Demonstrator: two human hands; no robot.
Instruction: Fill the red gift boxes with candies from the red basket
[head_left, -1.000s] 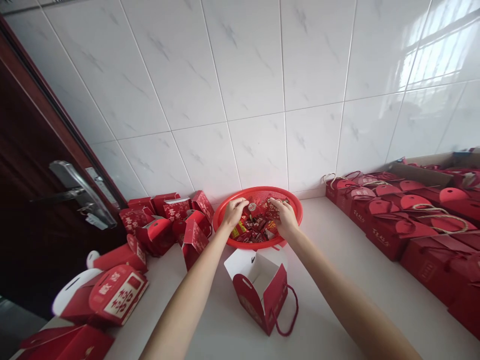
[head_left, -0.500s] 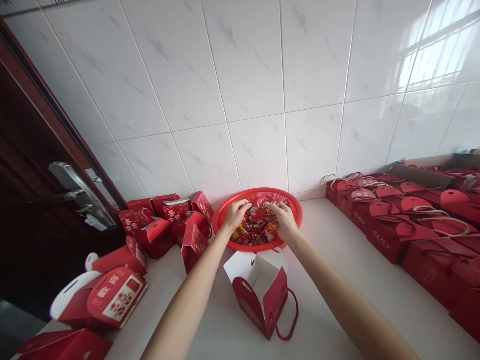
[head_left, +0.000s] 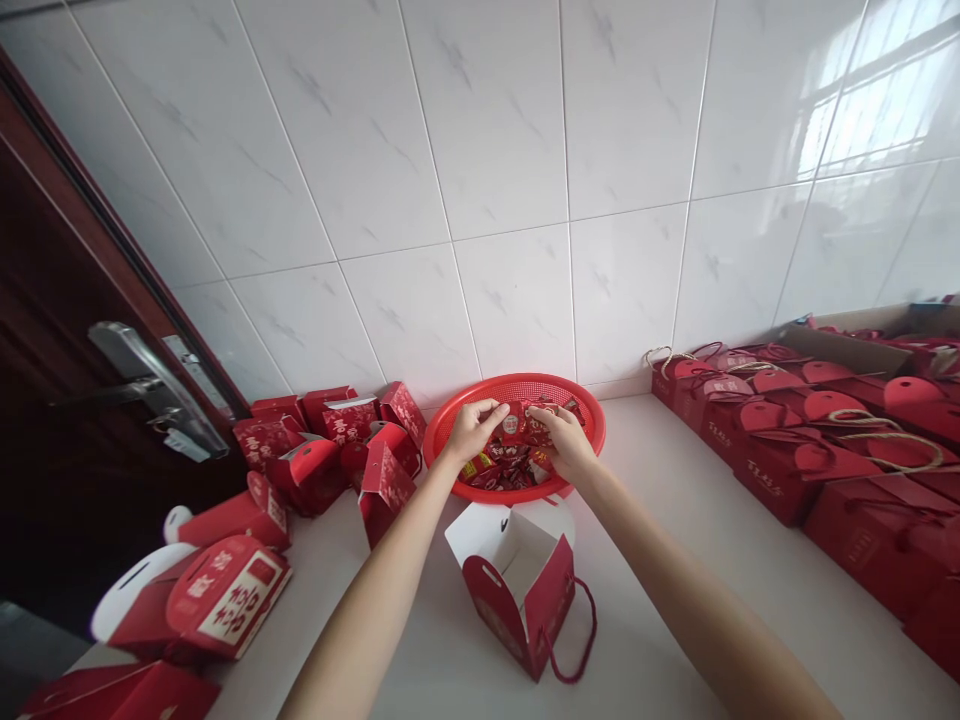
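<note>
My left hand [head_left: 472, 432] is closed in a pinch on a red wrapped candy [head_left: 511, 424] above the red plastic basket [head_left: 442, 428]. Opposite it, the fingers of my right hand [head_left: 568, 442] are pinched on another red candy packet [head_left: 537, 430]. Beneath both hands lie several more wrapped candies [head_left: 514, 474], mostly red with a bit of yellow. Between my forearms stands an open red gift box [head_left: 551, 595], its flaps apart and white inside showing. A dark red cord handle [head_left: 594, 630] hangs off its right side.
Several red boxes stand at left, including one with large characters [head_left: 240, 605]. Rows of closed red boxes [head_left: 776, 475] with cord handles line the right side. A tiled wall [head_left: 510, 300] rises behind the white tabletop [head_left: 637, 480]. The dark door's handle [head_left: 161, 390] is at far left.
Both hands stay over the basket with little movement. The red candies at my fingertips have come up and now show more of their printed faces. The open box has not moved.
</note>
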